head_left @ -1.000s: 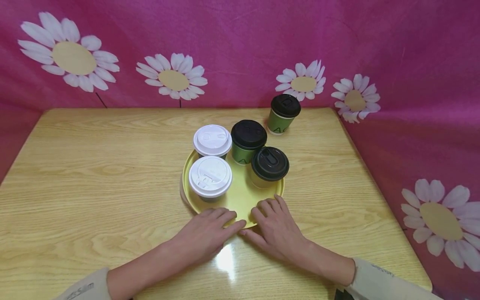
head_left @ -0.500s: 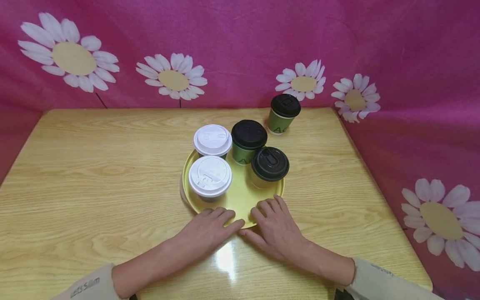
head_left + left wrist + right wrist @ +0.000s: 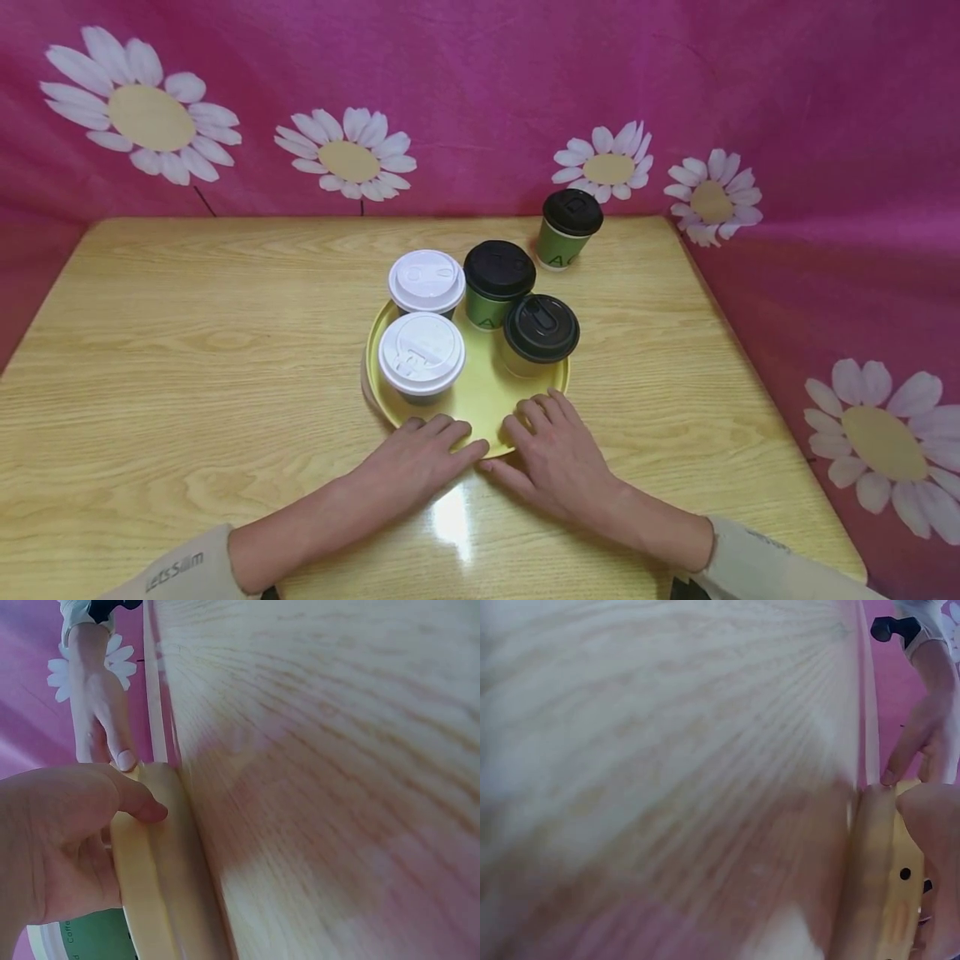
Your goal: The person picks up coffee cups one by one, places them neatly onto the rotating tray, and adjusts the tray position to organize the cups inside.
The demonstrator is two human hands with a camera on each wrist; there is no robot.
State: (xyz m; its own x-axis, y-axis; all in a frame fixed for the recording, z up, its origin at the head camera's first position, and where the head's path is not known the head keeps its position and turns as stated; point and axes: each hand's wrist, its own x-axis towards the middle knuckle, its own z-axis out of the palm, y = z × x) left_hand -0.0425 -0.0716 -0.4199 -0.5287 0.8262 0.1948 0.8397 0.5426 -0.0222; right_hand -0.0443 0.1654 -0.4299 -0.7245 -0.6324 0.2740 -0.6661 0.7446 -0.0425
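Note:
A round yellow tray (image 3: 483, 396) lies on the wooden table, carrying several lidded paper coffee cups. On its left stand a front white-lidded cup (image 3: 422, 352) and a rear white-lidded cup (image 3: 426, 279). A green cup with a black lid (image 3: 498, 271) is at the back, and another black-lidded cup (image 3: 542, 327) stands at the right. My left hand (image 3: 420, 457) grips the tray's near rim, thumb outside and fingers inside, as the left wrist view shows. Just to its right, my right hand (image 3: 561, 454) holds the same rim, its fingers curled over the edge.
Beyond the tray, a second green cup with a black lid (image 3: 567, 229) stands on the table (image 3: 187, 350) near its back right corner. A pink cloth (image 3: 480, 92) printed with white daisies hangs behind the table and along its right side.
Both hands stay on the tray's near rim, and the cups keep their places. The left forearm and sleeve have shifted slightly to the right.

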